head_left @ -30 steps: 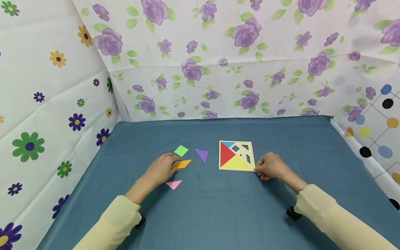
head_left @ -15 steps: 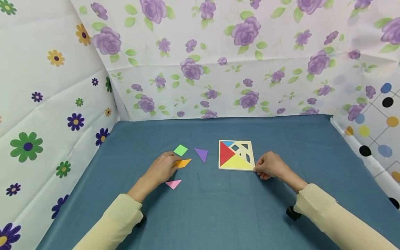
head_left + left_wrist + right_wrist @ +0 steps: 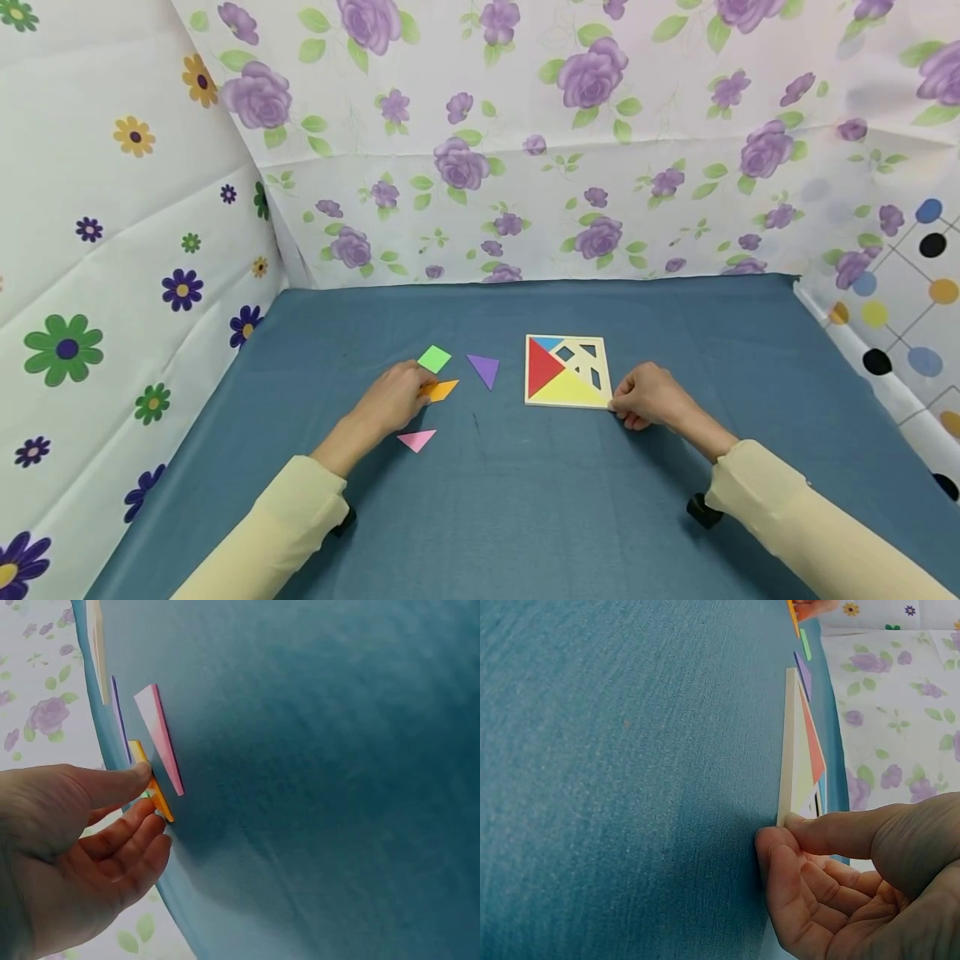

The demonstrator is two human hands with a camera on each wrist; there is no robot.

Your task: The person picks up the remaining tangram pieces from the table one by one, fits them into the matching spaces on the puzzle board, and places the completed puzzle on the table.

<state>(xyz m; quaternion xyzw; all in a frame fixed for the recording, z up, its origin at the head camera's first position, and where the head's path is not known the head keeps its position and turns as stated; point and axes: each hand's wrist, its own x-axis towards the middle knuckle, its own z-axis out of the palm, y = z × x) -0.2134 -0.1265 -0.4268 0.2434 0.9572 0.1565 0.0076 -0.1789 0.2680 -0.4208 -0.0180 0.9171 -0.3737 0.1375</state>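
Observation:
My left hand (image 3: 392, 398) pinches the orange parallelogram tangram piece (image 3: 444, 390) between thumb and fingers; in the left wrist view the thumb lies across the piece (image 3: 163, 805), hiding part of it. Just beyond the fingers is a green square piece (image 3: 433, 359), and a pink triangle (image 3: 417, 440) lies nearer. A purple triangle (image 3: 484, 370) sits to the right. My right hand (image 3: 651, 397) holds the near right corner of a square tangram board (image 3: 532, 403), thumb on top. Set in the board are a red triangle (image 3: 543, 367), a yellow triangle (image 3: 568, 392) and a blue piece (image 3: 547, 342); cut-outs show at its right side.
Blue cloth (image 3: 510, 517) covers the table. A floral sheet (image 3: 525, 192) rises along the back edge, with patterned sheets at the left and right sides. Dark wrist bands show under both sleeves.
My left hand has shifted slightly right along the orange piece, with its fingers closing in on it. The right hand and the board have stayed in place.

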